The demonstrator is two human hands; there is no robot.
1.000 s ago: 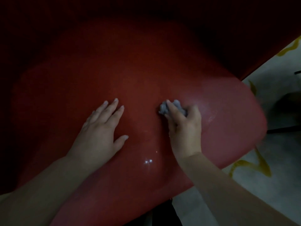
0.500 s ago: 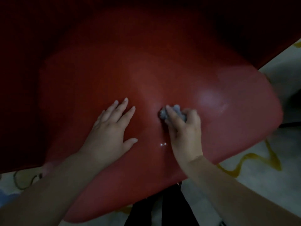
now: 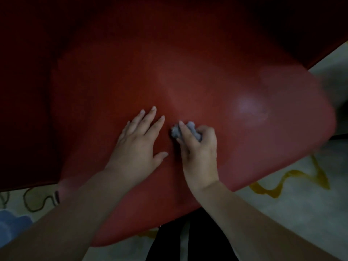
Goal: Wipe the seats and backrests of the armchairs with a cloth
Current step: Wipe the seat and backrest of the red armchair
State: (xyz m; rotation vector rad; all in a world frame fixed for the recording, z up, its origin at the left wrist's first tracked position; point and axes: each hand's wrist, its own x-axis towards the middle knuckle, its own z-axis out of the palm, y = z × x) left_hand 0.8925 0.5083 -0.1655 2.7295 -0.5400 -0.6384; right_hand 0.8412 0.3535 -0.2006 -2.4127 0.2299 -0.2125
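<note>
With the right hand (image 3: 199, 147) pinching the balled grey cloth (image 3: 186, 131) under curled fingers beside the left hand's (image 3: 138, 146) flat, straight fingers on the red seat (image 3: 235, 129), the small wad risks missing patches.

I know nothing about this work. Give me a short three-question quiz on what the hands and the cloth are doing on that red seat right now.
1. True or false: the left hand lies flat on the red seat with straight fingers.
2. Which hand holds the grey cloth? A) left B) right C) both
3. Fill in: the cloth is bunched up and pressed against the ____.

Key
1. True.
2. B: the right hand curls its fingers round the cloth.
3. Seat, near its middle, just right of the left hand.
</note>
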